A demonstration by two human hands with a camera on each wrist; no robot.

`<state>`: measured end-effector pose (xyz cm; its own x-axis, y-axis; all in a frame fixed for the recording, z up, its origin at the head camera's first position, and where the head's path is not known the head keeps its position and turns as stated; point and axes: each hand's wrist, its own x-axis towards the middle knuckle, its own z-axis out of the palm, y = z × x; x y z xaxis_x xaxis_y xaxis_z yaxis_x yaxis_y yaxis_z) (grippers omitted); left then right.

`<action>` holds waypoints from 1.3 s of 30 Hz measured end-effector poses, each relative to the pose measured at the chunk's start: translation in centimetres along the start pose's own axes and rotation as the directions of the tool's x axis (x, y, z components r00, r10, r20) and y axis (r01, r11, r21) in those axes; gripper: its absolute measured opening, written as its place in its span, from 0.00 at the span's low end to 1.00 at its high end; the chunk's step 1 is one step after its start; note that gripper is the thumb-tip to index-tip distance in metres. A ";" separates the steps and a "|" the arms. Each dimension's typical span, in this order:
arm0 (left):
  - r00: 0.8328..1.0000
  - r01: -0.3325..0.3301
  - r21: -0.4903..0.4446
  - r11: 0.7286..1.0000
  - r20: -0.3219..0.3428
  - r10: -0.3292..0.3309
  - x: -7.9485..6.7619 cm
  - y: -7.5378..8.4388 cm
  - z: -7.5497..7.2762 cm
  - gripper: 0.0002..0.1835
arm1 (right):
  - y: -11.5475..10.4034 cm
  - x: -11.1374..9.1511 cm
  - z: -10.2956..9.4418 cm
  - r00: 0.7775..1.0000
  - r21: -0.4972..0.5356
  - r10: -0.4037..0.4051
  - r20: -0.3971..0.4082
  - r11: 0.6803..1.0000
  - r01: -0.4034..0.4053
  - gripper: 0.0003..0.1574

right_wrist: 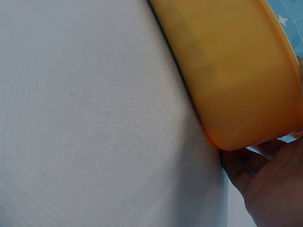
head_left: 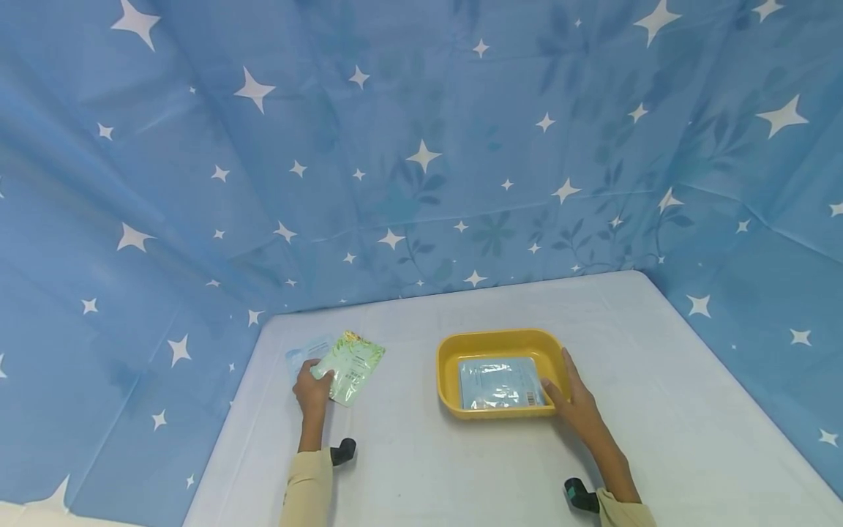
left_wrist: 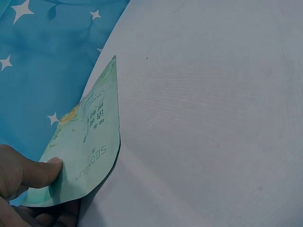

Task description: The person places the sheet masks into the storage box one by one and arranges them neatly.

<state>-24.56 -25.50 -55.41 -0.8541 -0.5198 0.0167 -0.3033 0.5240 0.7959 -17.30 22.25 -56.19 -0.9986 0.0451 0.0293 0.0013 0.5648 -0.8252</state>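
Observation:
On the left side of the table, my left hand (head_left: 312,389) pinches a flat light-green sachet (head_left: 356,366) with a leafy print. The left wrist view shows the thumb pressed on the printed face of the sachet (left_wrist: 97,151), its other fingers behind. Partly hidden under that hand and sachet lies a light-blue sachet (head_left: 299,357). My right hand (head_left: 581,410) grips the right end of a yellow plastic basin (head_left: 443,377), thumb over the rim, fingers outside along its wall. A shiny light-blue packet (head_left: 497,384) lies flat inside the basin.
A white-covered table (head_left: 408,476) carries everything. Blue star-patterned curtains (head_left: 395,183) hang behind it and along both sides. Black wrist mounts stick out at the left sleeve (head_left: 309,487) and the right sleeve (head_left: 622,510).

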 end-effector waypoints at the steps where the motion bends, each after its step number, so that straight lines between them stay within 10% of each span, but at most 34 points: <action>1: 1.000 -0.005 0.002 1.000 -0.006 0.005 0.0 0.0 0.0 0.24 | 0.0 0.0 0.0 1.000 0.002 -0.001 -0.001 1.000 0.001 0.54; 21: 0.998 -0.062 -0.167 0.984 -0.043 0.056 0.2 0.0 0.2 0.20 | -0.1 -0.3 0.0 1.000 0.013 -0.008 -0.005 1.000 0.009 0.53; 39: 0.966 0.016 -0.461 0.887 0.236 0.106 -2.6 5.6 2.4 0.19 | -0.2 0.0 -0.2 1.000 0.011 0.006 0.002 1.000 -0.006 0.54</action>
<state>-25.08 -19.60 -52.49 -0.9569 -0.2872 -0.0429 -0.0880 0.1459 0.9854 -17.28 22.30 -55.96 -0.9986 0.0469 0.0230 0.0069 0.5557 -0.8314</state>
